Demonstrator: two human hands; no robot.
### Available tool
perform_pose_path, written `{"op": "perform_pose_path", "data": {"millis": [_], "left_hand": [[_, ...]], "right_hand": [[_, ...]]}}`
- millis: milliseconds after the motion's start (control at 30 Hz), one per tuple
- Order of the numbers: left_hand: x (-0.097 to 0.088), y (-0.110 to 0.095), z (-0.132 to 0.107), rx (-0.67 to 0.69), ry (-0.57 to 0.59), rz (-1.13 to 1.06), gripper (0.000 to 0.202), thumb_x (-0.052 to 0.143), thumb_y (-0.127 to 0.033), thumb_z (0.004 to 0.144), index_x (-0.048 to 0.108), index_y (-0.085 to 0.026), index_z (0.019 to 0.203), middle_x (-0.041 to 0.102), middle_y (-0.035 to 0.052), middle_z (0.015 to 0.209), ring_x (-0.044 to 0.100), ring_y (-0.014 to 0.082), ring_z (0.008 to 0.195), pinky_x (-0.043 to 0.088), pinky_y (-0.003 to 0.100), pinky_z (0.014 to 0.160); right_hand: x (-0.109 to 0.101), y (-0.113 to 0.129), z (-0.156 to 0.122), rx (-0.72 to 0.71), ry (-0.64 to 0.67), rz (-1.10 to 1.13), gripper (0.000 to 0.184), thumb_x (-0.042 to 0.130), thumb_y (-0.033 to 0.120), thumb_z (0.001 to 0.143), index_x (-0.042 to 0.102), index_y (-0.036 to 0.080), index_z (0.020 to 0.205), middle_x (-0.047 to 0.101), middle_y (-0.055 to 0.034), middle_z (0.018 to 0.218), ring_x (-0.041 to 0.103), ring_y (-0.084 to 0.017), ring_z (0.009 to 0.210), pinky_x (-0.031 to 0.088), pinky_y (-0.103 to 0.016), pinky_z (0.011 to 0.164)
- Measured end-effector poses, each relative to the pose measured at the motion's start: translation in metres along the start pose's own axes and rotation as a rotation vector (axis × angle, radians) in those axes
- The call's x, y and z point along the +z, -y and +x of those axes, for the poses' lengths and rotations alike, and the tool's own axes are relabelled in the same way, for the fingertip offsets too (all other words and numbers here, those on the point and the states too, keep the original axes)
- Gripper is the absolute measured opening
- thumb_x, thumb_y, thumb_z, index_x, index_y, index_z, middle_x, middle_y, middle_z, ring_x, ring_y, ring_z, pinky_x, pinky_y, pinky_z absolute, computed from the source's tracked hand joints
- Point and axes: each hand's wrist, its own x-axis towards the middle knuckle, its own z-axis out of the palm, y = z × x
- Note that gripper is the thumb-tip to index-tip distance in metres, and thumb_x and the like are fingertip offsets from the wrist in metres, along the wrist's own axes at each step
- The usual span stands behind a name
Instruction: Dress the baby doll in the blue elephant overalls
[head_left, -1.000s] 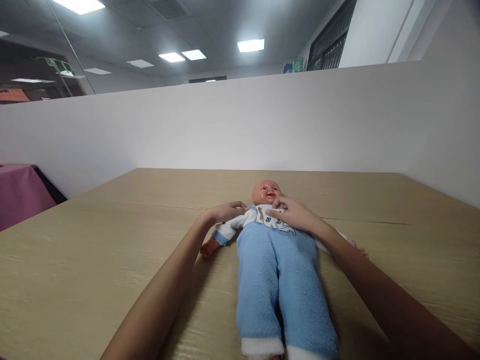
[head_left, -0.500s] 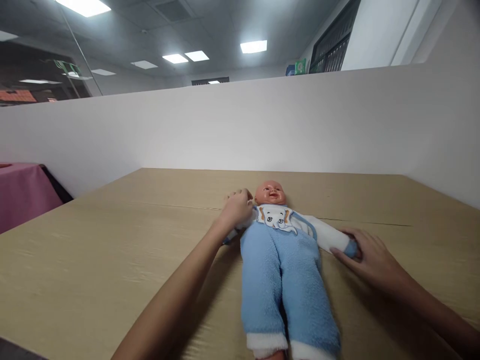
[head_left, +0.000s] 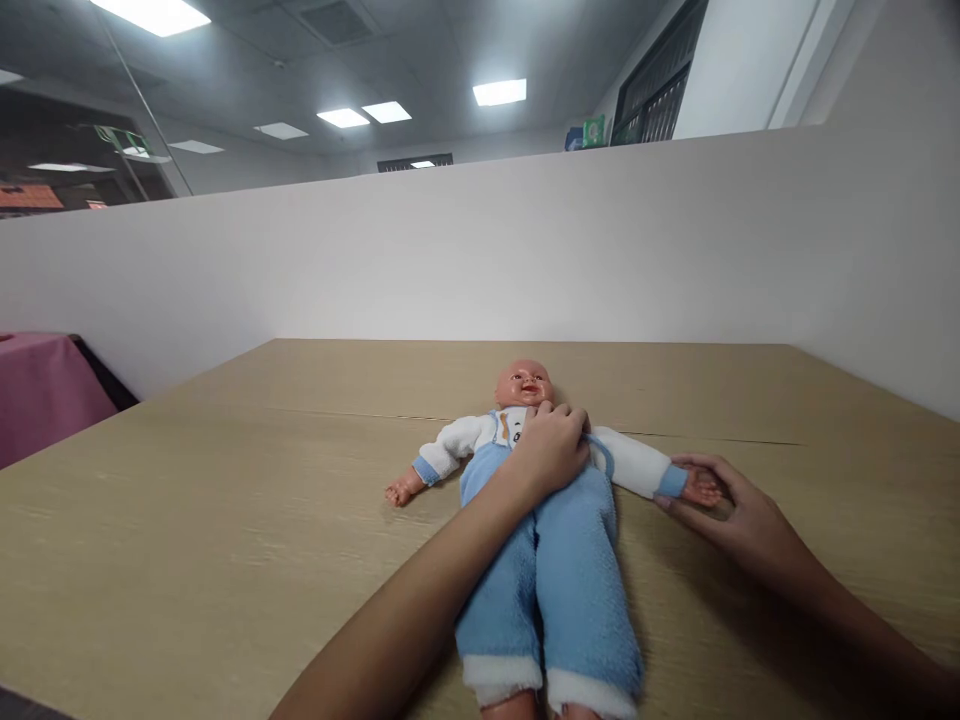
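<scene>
A baby doll (head_left: 574, 570) lies on its back, dressed in a white long-sleeved top with blue cuffs and fluffy blue overalls. My left hand (head_left: 555, 445) rests on its chest with curled fingers at the shoulder edge of the clothes, covering most of the elephant picture on the bib. At the doll's outstretched arm on the right, my right hand (head_left: 731, 505) pinches the blue sleeve cuff (head_left: 673, 481) between thumb and fingers. The doll's small hand (head_left: 705, 487) sticks out of that cuff. Its other arm (head_left: 450, 448) lies spread on the left, untouched.
The doll lies on a wide wooden-topped table (head_left: 225, 500). A white partition (head_left: 420, 260) rises along its back and right side. To the far left stands something under a pink cloth (head_left: 45, 395).
My left hand has moved right, from the doll's left-side arm onto its chest. The small hand on the right now shows beyond its cuff, held by my right hand. The view has shifted slightly.
</scene>
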Motion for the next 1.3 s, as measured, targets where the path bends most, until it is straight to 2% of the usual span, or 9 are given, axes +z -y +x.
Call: {"op": "perform_pose_path", "data": {"millis": [133,300,400,500,700,833,967,1133,1300], "left_hand": [[-0.005,-0.003,-0.009,0.137,-0.108,-0.130,0.017,0.054,-0.025,0.098,0.062,-0.023,0.113,0.073,0.0087,0.112,0.064,0.0270,0.100,0.045,0.043,0.090],[-0.011,-0.005,-0.018,0.207,-0.236,-0.246,0.023,0.060,-0.024,0.093,0.058,-0.023,0.115,0.070,0.0044,0.100,0.064,0.0240,0.097,0.047,0.038,0.088],[-0.010,-0.002,-0.021,0.216,-0.315,-0.277,0.026,0.063,-0.027,0.090,0.056,-0.021,0.115,0.069,0.0066,0.102,0.063,0.0244,0.097,0.048,0.037,0.087],[-0.010,-0.001,-0.022,0.214,-0.359,-0.280,0.024,0.064,-0.026,0.086,0.055,-0.022,0.108,0.068,0.0072,0.100,0.062,0.0247,0.095,0.049,0.038,0.086],[-0.011,-0.003,-0.021,0.163,-0.392,-0.341,0.013,0.064,-0.024,0.084,0.053,-0.023,0.091,0.065,0.0033,0.089,0.058,0.0211,0.085,0.046,0.035,0.082],[-0.002,0.002,-0.014,-0.078,-0.418,-0.456,0.008,0.061,-0.022,0.086,0.055,-0.023,0.090,0.067,0.0015,0.089,0.060,0.0187,0.086,0.044,0.031,0.079],[0.007,0.010,-0.008,-0.309,-0.392,-0.404,0.007,0.061,-0.028,0.087,0.057,-0.023,0.083,0.067,0.0000,0.083,0.060,0.0187,0.083,0.040,0.030,0.073],[0.007,0.012,-0.009,-0.347,-0.295,-0.312,0.012,0.064,-0.035,0.087,0.065,-0.024,0.082,0.070,0.0011,0.081,0.063,0.0211,0.085,0.040,0.032,0.073],[0.004,0.013,-0.008,-0.356,-0.216,-0.309,0.021,0.064,-0.043,0.089,0.067,-0.024,0.079,0.068,0.0018,0.076,0.062,0.0221,0.083,0.037,0.032,0.070]], "right_hand": [[0.014,0.034,0.014,0.058,-0.066,0.451,0.065,0.092,0.053,0.069,0.065,0.030,0.123,0.073,-0.0126,0.134,0.069,-0.037,0.125,0.054,-0.052,0.114],[0.048,0.069,0.044,-0.017,-0.074,0.623,0.056,0.095,0.052,0.070,0.069,0.026,0.112,0.074,-0.0094,0.127,0.068,-0.032,0.125,0.050,-0.051,0.119],[0.078,0.069,0.049,-0.117,-0.095,0.680,0.056,0.095,0.049,0.071,0.067,0.027,0.115,0.073,-0.0063,0.115,0.071,-0.027,0.112,0.055,-0.046,0.112],[0.098,0.059,0.041,-0.221,-0.048,0.669,0.050,0.091,0.044,0.077,0.067,0.030,0.119,0.068,-0.0045,0.120,0.069,-0.024,0.114,0.054,-0.041,0.110],[0.085,0.058,0.028,-0.382,0.080,0.469,0.023,0.067,0.046,0.100,0.072,0.032,0.118,0.064,-0.0051,0.118,0.064,-0.025,0.113,0.054,-0.039,0.104],[0.078,0.072,0.024,-0.416,0.098,0.412,0.022,0.059,0.046,0.105,0.074,0.031,0.110,0.065,-0.0061,0.112,0.061,-0.027,0.111,0.052,-0.040,0.101],[0.086,0.078,0.019,-0.224,0.145,0.637,0.019,0.070,0.047,0.098,0.076,0.030,0.102,0.067,-0.0052,0.113,0.063,-0.026,0.113,0.051,-0.040,0.106],[0.093,0.076,0.023,0.162,0.172,1.122,0.022,0.075,0.050,0.092,0.074,0.031,0.104,0.073,-0.0024,0.110,0.066,-0.024,0.111,0.053,-0.040,0.107],[0.096,0.071,0.026,0.245,-0.023,1.007,0.028,0.086,0.048,0.081,0.075,0.029,0.098,0.074,0.0012,0.104,0.066,-0.018,0.103,0.054,-0.026,0.096]]}}
